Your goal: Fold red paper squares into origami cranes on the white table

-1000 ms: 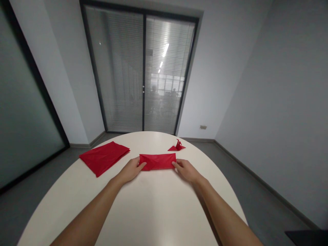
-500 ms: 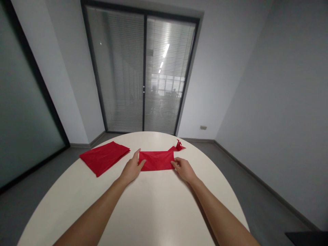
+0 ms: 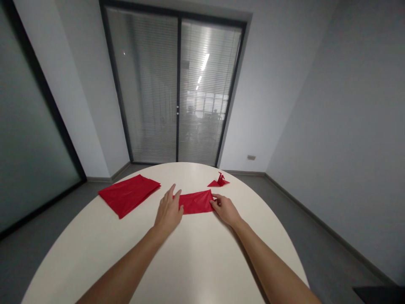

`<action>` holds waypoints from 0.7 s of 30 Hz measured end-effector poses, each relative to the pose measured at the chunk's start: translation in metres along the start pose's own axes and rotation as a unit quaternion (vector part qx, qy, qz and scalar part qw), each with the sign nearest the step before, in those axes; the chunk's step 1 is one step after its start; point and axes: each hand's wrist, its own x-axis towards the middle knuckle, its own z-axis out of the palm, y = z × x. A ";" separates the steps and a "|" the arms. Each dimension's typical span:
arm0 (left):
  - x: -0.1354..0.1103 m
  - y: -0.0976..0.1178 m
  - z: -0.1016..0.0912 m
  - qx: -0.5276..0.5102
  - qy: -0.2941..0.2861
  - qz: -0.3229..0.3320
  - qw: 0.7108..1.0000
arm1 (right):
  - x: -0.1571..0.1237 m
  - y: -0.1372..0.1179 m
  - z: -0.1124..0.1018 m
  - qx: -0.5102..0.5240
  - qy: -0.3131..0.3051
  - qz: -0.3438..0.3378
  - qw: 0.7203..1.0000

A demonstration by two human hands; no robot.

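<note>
A folded red sheet of paper, a long rectangle, lies on the table between my two hands. My left hand rests over its left end with the fingers spread, covering that edge. At the other end, my right hand pinches the right edge between thumb and fingers. Just beyond the paper stands a small red origami crane, apart from both hands.
To the left on the round cream table lies a stack of red paper sheets. Behind the table are a glass door with blinds and a pale wall. A dark object shows at the lower right.
My left hand has moved right onto the paper, its fingers now spread over the left end. The paper has come slightly nearer, showing more of the crane. My right hand keeps its pinch.
</note>
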 end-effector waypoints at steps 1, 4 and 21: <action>-0.002 0.004 0.000 -0.007 -0.018 0.030 0.999 | -0.001 -0.001 -0.001 -0.006 -0.006 -0.003 1.000; -0.006 0.012 0.002 -0.023 -0.093 0.067 0.993 | -0.001 -0.005 -0.005 -0.052 -0.019 0.009 0.998; -0.012 0.017 0.006 0.001 -0.215 0.116 0.970 | -0.024 -0.058 0.034 -0.166 -0.185 -0.043 0.968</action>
